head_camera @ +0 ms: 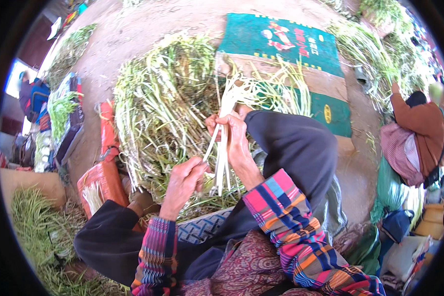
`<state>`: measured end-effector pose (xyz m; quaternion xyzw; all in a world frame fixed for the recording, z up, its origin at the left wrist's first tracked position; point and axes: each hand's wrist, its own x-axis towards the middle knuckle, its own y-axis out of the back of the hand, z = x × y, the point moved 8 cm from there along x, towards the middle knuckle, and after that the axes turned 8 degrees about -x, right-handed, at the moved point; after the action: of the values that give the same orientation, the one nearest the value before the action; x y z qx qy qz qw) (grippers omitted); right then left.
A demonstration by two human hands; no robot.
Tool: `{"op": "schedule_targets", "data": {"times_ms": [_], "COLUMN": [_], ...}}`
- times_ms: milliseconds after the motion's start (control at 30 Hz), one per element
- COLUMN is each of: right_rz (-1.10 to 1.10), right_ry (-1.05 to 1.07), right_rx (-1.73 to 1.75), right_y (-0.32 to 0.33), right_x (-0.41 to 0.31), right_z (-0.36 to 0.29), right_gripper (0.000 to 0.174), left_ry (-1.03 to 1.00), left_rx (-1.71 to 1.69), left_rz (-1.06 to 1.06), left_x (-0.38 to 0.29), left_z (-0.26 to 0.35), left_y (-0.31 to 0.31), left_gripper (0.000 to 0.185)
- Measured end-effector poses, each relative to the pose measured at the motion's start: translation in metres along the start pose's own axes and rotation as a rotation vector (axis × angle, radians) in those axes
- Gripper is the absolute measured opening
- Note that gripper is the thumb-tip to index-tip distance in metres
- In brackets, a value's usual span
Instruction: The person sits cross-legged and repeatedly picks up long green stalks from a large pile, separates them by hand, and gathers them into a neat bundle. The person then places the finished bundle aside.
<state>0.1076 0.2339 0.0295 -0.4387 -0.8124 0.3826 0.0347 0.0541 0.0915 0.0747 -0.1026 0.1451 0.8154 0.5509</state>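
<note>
My right hand [236,135] grips a bunch of peeled-looking white stalks [222,162], whose pale ends hang down and whose yellow-green leaves fan out beyond the wrist. Between the thumb and fingers of my left hand [187,175] is the lower end of one thin stalk [211,146], which slants up to the right hand. Both hands are above a big heap of long leafy vegetable stalks [166,100], scallions or garlic greens, with soil on many of them. My bent knees, in dark trousers [296,140], flank the heap.
A green printed sack [244,35] lies flat on the ground at the far side, with leaves across its nearer part. At left are an orange plastic sack [107,174] and loose greens [40,229]. A person in a brown top [416,122] sits at right beside another stalk heap [373,55].
</note>
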Motion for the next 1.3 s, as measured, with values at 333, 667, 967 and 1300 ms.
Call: {"op": "schedule_targets", "data": {"times_ms": [333,667,967,1300], "right_rz": [0.118,0.217,0.210,0.085], "right_ry": [0.341,0.141,-0.027,-0.074], "right_rx": [-0.309,-0.022,-0.150,0.072], "right_y": [0.006,0.016,0.027,0.027], "right_x": [-0.009,0.009,0.028,0.029], "right_z": [-0.033,-0.022,0.013,0.026], "right_gripper": [0.013,0.017,0.017,0.011], "left_ry": [-0.218,0.060,0.234,-0.070], "left_rx": [0.214,0.131,-0.186,0.582], "left_rz": [-0.084,-0.157,-0.525,0.313], "left_x": [0.012,0.027,0.028,0.077], "left_z": [-0.026,-0.095,-0.098,-0.096], "left_y": [-0.022,0.023,-0.024,0.082], "left_gripper": [0.018,0.025,0.026,0.031]}}
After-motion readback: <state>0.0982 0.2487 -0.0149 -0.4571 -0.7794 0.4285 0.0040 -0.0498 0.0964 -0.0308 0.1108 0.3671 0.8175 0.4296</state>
